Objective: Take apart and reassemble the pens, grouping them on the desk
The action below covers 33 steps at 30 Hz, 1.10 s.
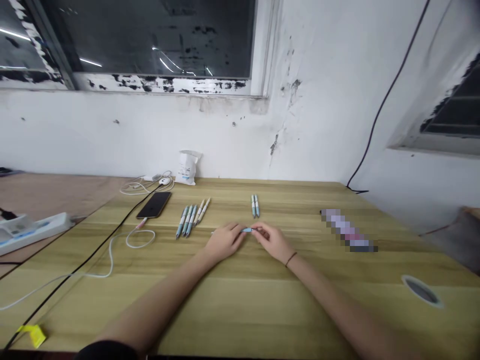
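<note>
Two bare hands share one blue pen (246, 230), lying near the middle of the wooden table (262, 310). The left hand (226, 241) grasps it beneath curled fingers; the right hand (273, 242) pinches its other end between fingertips. With that pen as the clock's centre, a row of five pens (188, 221) lies between nine and ten o'clock, and a pair of pens (255, 206) sits side by side just past twelve. One phone (154, 205) is farther out between nine and ten, one white packet (186, 169) stands toward half past ten, and one oval fitting (422, 291) lies near four.

The hands cover much of the held pen, so its full length cannot be told. Pixelation masks one long object (348, 231) at three o'clock; the frame's left edge cuts off one power strip (48, 235) at nine.
</note>
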Tool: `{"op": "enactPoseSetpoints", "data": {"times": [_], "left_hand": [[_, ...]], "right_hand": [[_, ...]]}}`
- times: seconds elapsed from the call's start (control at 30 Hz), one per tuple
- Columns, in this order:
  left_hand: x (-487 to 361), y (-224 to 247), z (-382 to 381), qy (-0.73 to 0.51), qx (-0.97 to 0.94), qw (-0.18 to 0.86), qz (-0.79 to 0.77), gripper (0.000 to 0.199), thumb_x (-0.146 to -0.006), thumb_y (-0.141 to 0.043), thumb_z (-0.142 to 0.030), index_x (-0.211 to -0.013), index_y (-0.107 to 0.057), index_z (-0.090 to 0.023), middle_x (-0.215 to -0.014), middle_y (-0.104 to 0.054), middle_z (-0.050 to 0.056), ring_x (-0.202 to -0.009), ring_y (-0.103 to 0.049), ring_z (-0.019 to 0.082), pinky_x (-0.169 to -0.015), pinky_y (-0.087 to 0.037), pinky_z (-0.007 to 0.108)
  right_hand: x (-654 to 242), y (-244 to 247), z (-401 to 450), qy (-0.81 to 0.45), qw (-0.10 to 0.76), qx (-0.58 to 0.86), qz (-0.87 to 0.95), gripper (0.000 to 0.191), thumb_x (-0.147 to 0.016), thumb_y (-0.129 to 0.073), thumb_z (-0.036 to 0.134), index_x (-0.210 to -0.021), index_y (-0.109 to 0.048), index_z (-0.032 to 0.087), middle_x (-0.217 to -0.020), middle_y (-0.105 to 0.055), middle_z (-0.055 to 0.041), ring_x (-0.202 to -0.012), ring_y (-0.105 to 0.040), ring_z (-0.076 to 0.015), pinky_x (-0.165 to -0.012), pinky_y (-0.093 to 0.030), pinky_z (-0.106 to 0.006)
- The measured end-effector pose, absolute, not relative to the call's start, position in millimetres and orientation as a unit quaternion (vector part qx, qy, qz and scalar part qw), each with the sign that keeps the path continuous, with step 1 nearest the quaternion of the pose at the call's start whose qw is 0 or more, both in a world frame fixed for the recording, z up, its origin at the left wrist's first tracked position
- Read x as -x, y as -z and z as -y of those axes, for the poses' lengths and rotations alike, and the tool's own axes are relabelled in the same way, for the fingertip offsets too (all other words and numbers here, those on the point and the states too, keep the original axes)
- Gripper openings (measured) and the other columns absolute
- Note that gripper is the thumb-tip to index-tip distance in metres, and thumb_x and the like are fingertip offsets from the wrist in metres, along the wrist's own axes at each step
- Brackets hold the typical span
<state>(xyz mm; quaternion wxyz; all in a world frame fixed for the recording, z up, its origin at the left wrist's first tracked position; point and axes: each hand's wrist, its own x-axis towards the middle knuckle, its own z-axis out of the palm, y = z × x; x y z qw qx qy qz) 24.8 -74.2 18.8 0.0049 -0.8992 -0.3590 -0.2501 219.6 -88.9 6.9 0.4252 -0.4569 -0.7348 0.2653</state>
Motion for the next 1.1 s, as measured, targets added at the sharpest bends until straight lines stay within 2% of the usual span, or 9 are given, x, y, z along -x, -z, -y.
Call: {"op": "enactPoseSetpoints", "data": {"times": [0.07, 0.2, 0.3, 0.37, 0.53, 0.7, 0.87, 1.0, 1.1], "left_hand": [[-25.1, -19.1, 74.3, 0.246, 0.902, 0.013, 0.355, 0.028, -0.094, -0.031, -0.033, -0.098, -0.056, -0.019, -0.087, -0.059, 0.005, -0.084, -0.054, 0.017, -0.076, -0.043, 0.028], [-25.5, -18.3, 73.6, 0.241, 0.907, 0.019, 0.344, 0.027, -0.094, -0.031, -0.031, -0.102, -0.054, -0.019, -0.091, -0.059, 0.005, -0.087, -0.054, 0.017, -0.078, -0.042, 0.029], [-25.1, -17.0, 72.1, 0.249, 0.904, 0.019, 0.346, 0.026, -0.094, -0.032, -0.03, -0.101, -0.054, -0.019, -0.091, -0.059, 0.005, -0.087, -0.054, 0.017, -0.078, -0.043, 0.029], [-24.7, -16.4, 71.4, 0.25, 0.902, 0.022, 0.352, 0.026, -0.094, -0.032, -0.03, -0.097, -0.055, -0.018, -0.089, -0.058, 0.005, -0.085, -0.054, 0.017, -0.076, -0.043, 0.029], [-25.5, -17.5, 72.7, 0.237, 0.913, 0.031, 0.33, 0.026, -0.094, -0.033, -0.03, -0.097, -0.056, -0.018, -0.088, -0.059, 0.006, -0.085, -0.054, 0.018, -0.077, -0.043, 0.03], [-25.5, -18.3, 73.1, 0.242, 0.909, 0.028, 0.337, 0.026, -0.094, -0.032, -0.03, -0.098, -0.056, -0.018, -0.088, -0.059, 0.006, -0.084, -0.054, 0.018, -0.076, -0.043, 0.03], [-24.9, -18.4, 73.4, 0.248, 0.91, 0.015, 0.332, 0.028, -0.094, -0.032, -0.031, -0.103, -0.055, -0.019, -0.091, -0.06, 0.006, -0.087, -0.054, 0.018, -0.079, -0.043, 0.03], [-25.6, -18.5, 73.4, 0.239, 0.911, 0.013, 0.336, 0.029, -0.094, -0.031, -0.031, -0.101, -0.056, -0.018, -0.089, -0.06, 0.006, -0.086, -0.054, 0.018, -0.078, -0.043, 0.031], [-25.5, -18.5, 73.3, 0.238, 0.911, 0.014, 0.338, 0.029, -0.094, -0.031, -0.031, -0.1, -0.056, -0.018, -0.089, -0.06, 0.006, -0.085, -0.054, 0.018, -0.078, -0.043, 0.031]], "right_hand": [[-220.2, -8.2, 89.4, -0.258, 0.415, 0.464, 0.739, 0.022, -0.085, -0.048, 0.038, -0.087, -0.06, 0.019, -0.075, -0.066, -0.0027, -0.064, -0.06, -0.0144, -0.06, -0.047, -0.025], [-222.2, -9.1, 89.0, -0.229, 0.382, 0.483, 0.754, 0.035, -0.089, -0.041, 0.041, -0.066, -0.057, 0.019, -0.06, -0.06, -0.0007, -0.054, -0.053, -0.0128, -0.056, -0.043, -0.025], [-222.2, -7.7, 87.7, -0.236, 0.408, 0.469, 0.747, 0.025, -0.085, -0.048, 0.042, -0.085, -0.059, 0.019, -0.073, -0.064, -0.0024, -0.062, -0.057, -0.014, -0.058, -0.044, -0.025], [-221.8, -6.7, 87.0, -0.24, 0.427, 0.449, 0.747, 0.025, -0.084, -0.05, 0.04, -0.098, -0.056, 0.02, -0.081, -0.065, -0.0034, -0.066, -0.058, -0.0144, -0.06, -0.045, -0.025], [-223.1, -7.1, 86.5, -0.201, 0.404, 0.46, 0.765, 0.028, -0.088, -0.042, 0.04, -0.079, -0.057, 0.02, -0.068, -0.058, -0.0007, -0.06, -0.052, -0.013, -0.056, -0.042, -0.024], [-224.6, -5.7, 86.4, -0.209, 0.402, 0.453, 0.768, 0.022, -0.084, -0.051, 0.039, -0.091, -0.058, 0.019, -0.073, -0.061, -0.0009, -0.06, -0.053, -0.0126, -0.057, -0.043, -0.024], [-225.2, -5.1, 85.7, -0.186, 0.371, 0.468, 0.78, 0.032, -0.088, -0.043, 0.042, -0.073, -0.059, 0.019, -0.065, -0.059, -0.0008, -0.059, -0.051, -0.0131, -0.057, -0.042, -0.024], [-225.1, -6.6, 86.5, -0.207, 0.39, 0.46, 0.771, 0.022, -0.083, -0.052, 0.04, -0.092, -0.056, 0.02, -0.076, -0.062, -0.0013, -0.062, -0.055, -0.0136, -0.06, -0.044, -0.025], [-224.7, -7.2, 87.2, -0.195, 0.376, 0.459, 0.781, 0.02, -0.086, -0.047, 0.038, -0.086, -0.057, 0.02, -0.072, -0.061, -0.0009, -0.061, -0.053, -0.0137, -0.059, -0.044, -0.025]]}}
